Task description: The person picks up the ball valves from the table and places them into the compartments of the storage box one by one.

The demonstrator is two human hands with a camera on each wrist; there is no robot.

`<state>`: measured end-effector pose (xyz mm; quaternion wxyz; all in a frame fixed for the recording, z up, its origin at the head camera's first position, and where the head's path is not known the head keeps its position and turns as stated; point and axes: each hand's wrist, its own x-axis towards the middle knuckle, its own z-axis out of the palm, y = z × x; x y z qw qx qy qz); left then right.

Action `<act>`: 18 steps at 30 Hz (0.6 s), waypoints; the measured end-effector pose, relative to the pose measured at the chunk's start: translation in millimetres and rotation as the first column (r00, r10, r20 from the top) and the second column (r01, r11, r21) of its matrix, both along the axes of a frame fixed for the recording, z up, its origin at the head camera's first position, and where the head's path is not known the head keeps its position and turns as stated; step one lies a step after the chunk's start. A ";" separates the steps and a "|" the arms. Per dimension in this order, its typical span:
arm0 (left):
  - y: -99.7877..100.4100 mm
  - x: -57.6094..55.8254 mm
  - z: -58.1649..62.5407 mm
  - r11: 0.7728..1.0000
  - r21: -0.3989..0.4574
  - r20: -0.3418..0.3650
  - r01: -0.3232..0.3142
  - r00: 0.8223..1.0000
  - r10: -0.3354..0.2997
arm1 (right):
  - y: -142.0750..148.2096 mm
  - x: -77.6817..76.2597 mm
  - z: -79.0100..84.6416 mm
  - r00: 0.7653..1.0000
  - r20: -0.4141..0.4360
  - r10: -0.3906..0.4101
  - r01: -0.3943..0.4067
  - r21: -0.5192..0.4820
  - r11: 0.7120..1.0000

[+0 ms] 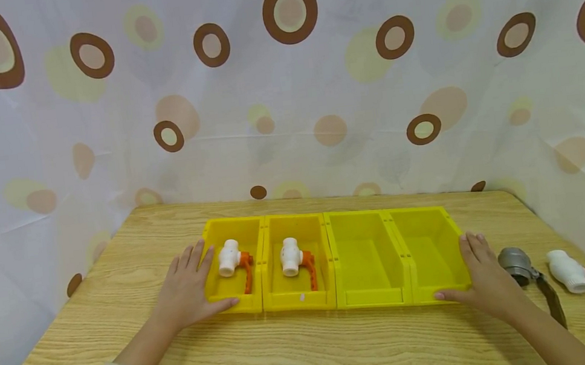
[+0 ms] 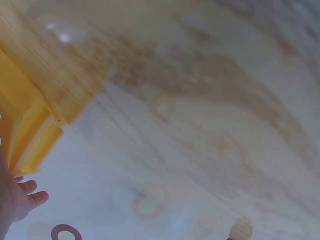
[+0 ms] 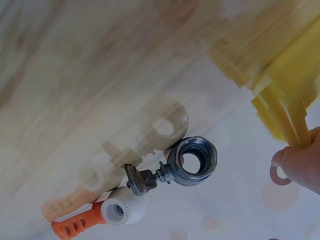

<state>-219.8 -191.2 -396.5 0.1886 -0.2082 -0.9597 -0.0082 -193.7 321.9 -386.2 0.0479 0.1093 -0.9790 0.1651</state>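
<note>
Backdrop is a patterned curtain [image 1: 348, 99], hanging behind the bench [image 1: 303, 358]. On the bench, a row of four yellow bins [image 1: 375, 297] stands side by side, low fronts toward you, probably so you can see and reach in easily.

Your hands bracket the row. Left hand [image 1: 187, 290]: fingers spread wide along the outer wall of the leftmost bin, thumb by its front edge. Right hand [image 1: 487, 277]: fingers fairly straight up the outer wall of the rightmost bin, thumb at the front corner. Neither grips a valve; looks like you're bracing the ends to keep the bins lined up.

Two bins on your left have one white valve each: first valve [image 1: 229, 258], second valve [image 1: 291, 257], both lying much the same way, maybe for matching. Your two right bins hold nothing visible.

Outside, past your right hand, lie a metal valve [image 1: 515, 263] and a loose white valve [image 1: 569, 271], likely parked there within reach but off the bins.

Smallest: orange handles [image 1: 247, 273] on the white valves, a dark handle [image 1: 550, 297] on the metal one.
</note>
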 end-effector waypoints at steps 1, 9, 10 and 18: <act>-0.1 0.1 -0.1 1.000 0.002 0.002 0.002 1.000 -0.002 | -0.3 0.1 -0.1 1.000 -0.001 0.001 -0.001 0.000 1.000; -0.8 0.2 -2.2 1.000 0.021 0.015 0.002 1.000 -0.003 | 0.6 -0.2 2.1 1.000 0.017 0.017 -0.017 -0.014 1.000; -0.8 0.1 -2.8 1.000 0.020 0.016 0.002 1.000 -0.002 | 0.8 -0.1 2.2 1.000 0.022 0.020 -0.020 -0.022 1.000; -1.0 -0.6 -5.4 1.000 0.023 -0.019 0.018 1.000 -0.017 | 1.3 -1.4 5.0 0.998 0.059 0.032 -0.029 -0.064 0.998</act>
